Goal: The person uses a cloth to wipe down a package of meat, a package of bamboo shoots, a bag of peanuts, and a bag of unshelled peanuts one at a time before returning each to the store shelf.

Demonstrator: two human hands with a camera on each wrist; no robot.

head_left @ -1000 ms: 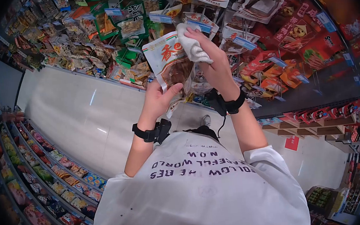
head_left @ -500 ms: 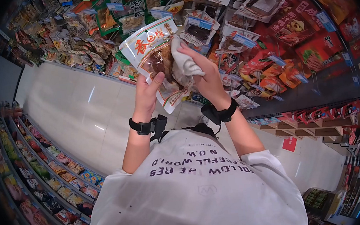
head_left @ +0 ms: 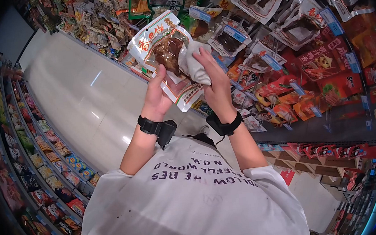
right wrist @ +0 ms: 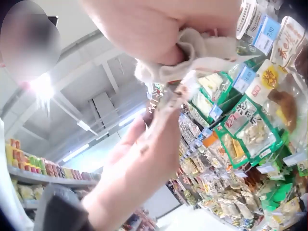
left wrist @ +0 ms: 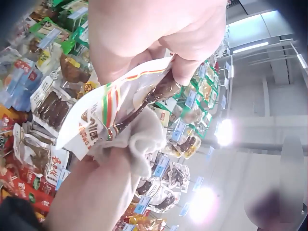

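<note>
My left hand (head_left: 155,92) grips a clear snack packet (head_left: 163,52) with a red-and-white top and dark brown meat inside, held up in front of the shelves. My right hand (head_left: 214,81) holds a white cloth (head_left: 194,62) bunched in its fingers and presses it against the packet's right side. In the left wrist view the packet (left wrist: 110,108) runs between thumb and fingers, with the cloth (left wrist: 139,139) below it. The right wrist view shows the cloth (right wrist: 192,53) wadded under my right fingers and my left hand (right wrist: 144,163) beyond it.
Hanging snack packets (head_left: 280,40) with blue price tags (head_left: 234,33) fill the rack right behind my hands. A pale floor aisle (head_left: 77,96) runs to the left. Low shelves of goods (head_left: 28,146) line the far left. Red boxes (head_left: 331,151) sit low on the right.
Both hands have swung up and left with the packet, which has tilted. The cloth has slid from the packet's top edge down onto its right side.
</note>
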